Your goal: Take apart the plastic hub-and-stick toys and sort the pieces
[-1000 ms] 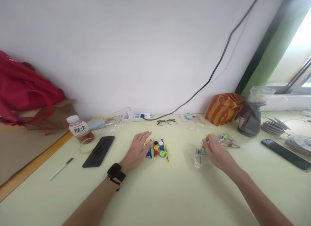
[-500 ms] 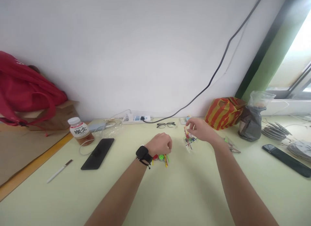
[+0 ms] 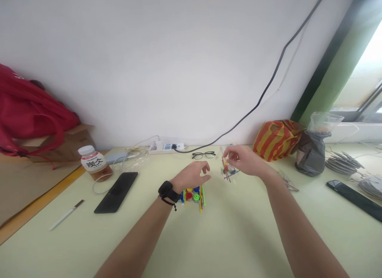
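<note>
Now, right hand (image 3: pixel 246 161) pinching clear bag (image 3: pixel 228 170) — sticks inside roughly upright, left hand (image 3: pixel 192 175) half-open above pieces (image 3: pixel 193 195)

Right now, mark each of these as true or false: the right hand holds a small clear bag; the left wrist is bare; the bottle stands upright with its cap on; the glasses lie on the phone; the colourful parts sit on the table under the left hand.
1. The right hand holds a small clear bag. True.
2. The left wrist is bare. False: it wears a black watch.
3. The bottle stands upright, capped. True.
4. The glasses lie on the phone. False: they lie on the table near the wall, apart from it.
5. The colourful parts sit under the left hand. True.
</note>
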